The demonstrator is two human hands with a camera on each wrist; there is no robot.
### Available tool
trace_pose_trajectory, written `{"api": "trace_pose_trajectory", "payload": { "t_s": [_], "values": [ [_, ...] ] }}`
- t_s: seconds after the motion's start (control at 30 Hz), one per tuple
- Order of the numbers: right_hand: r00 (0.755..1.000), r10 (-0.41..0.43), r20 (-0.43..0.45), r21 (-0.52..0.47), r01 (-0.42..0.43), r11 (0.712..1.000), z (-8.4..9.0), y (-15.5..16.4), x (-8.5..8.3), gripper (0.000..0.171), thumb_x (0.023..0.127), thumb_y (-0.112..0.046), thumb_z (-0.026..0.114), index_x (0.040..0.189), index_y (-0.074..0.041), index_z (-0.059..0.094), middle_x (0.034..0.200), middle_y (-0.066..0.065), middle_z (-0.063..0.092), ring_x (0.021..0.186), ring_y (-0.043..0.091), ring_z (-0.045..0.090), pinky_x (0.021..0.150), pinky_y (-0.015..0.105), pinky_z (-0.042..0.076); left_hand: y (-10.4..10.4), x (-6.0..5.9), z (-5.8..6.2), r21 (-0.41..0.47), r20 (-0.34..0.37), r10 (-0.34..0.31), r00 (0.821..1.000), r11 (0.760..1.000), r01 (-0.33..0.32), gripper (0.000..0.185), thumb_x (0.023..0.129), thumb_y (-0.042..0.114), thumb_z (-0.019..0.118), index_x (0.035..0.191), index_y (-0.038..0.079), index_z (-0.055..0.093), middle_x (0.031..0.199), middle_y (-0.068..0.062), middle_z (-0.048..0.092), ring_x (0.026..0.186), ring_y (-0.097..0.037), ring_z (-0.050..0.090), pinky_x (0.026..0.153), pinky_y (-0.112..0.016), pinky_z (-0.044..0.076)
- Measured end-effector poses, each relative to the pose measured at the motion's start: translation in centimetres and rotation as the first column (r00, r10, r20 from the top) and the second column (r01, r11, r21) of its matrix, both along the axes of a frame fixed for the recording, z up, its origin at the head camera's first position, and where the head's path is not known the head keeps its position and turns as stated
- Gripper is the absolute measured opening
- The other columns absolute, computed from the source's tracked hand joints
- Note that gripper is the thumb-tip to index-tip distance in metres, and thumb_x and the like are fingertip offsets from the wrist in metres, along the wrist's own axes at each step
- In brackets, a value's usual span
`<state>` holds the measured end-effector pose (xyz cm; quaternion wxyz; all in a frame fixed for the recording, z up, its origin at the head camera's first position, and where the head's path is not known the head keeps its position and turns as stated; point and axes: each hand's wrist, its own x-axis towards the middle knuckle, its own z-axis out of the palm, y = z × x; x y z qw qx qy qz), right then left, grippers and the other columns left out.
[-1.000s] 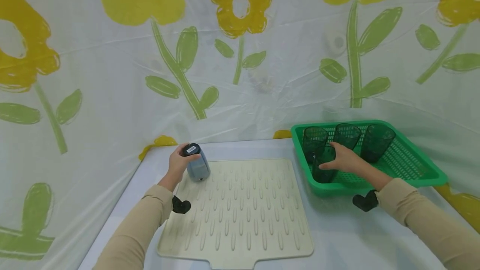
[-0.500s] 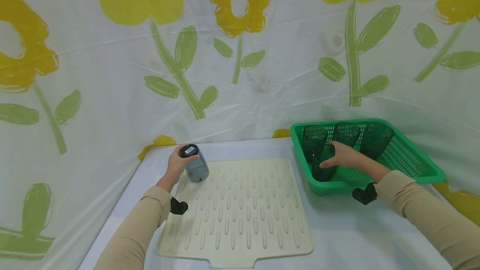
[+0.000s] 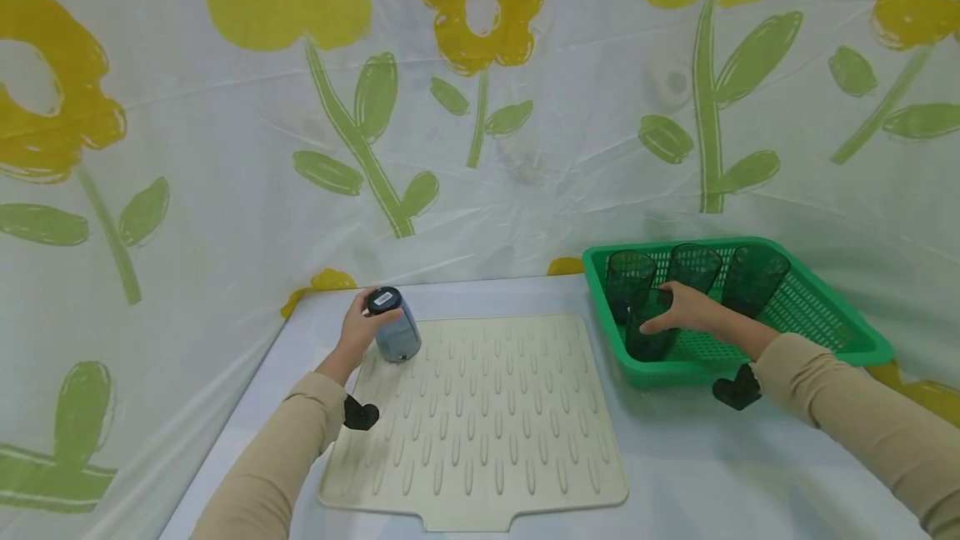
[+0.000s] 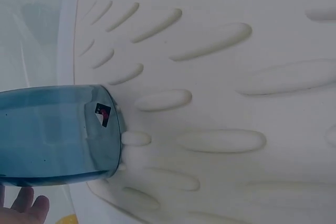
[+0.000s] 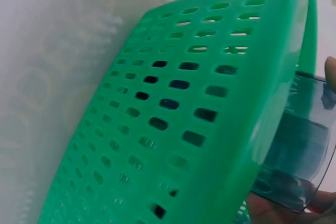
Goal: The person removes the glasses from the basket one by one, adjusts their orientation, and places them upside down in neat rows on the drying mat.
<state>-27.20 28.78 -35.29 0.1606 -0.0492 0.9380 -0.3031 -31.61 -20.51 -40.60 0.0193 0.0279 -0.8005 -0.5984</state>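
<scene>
At the back left corner of the cream ridged drying mat (image 3: 491,407), my left hand (image 3: 362,326) grips a blue-tinted drinking glass (image 3: 400,342), thumb and fingers spread round its upper part. The glass's dark end with a white label faces up, and its lower edge sits at the mat's ridges; a small dark sticker shows near that edge in the left wrist view. My right hand (image 3: 688,309) grips another dark tinted glass (image 3: 647,342) at the front left inside the green basket (image 3: 750,369). The right wrist view shows that glass (image 5: 299,145) behind the basket wall.
More tinted glasses stand in the basket: one at the back left (image 3: 628,273), a middle glass (image 3: 693,265) and a leaning right glass (image 3: 756,277). A white curtain (image 3: 525,215) with yellow flowers hangs behind the white table (image 3: 675,473).
</scene>
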Motion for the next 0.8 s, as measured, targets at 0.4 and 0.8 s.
{"api": "trace_pose_trajectory", "payload": {
  "t_s": [0.4,0.8],
  "values": [
    [0.998,-0.015,-0.059,0.0,0.015,1.0,1.0,0.7,1.0,0.103,0.076,-0.048,0.068,0.139,0.013,0.015,0.137,0.04,0.02,0.118,0.054,0.032,0.084,0.057,0.041,-0.4,0.8,1.1,-0.037,0.023,0.025,0.999,0.999,-0.024,0.081,0.085,0.022,0.064,0.147,0.01,0.013,0.151,-0.015,0.017,0.137,-0.035,0.016,0.109,-0.049,0.02],
    [0.997,-0.013,-0.074,-0.015,0.012,1.0,4.2,1.9,2.3,0.099,0.079,-0.047,0.065,0.142,0.009,0.013,0.138,0.038,0.018,0.12,0.054,0.028,0.084,0.057,0.04,-0.9,1.9,2.1,-0.01,-0.02,0.07,0.997,0.997,-0.071,0.081,0.086,0.017,0.064,0.146,0.007,0.012,0.15,-0.015,0.02,0.136,-0.034,0.017,0.109,-0.048,0.021]
  ]
}}
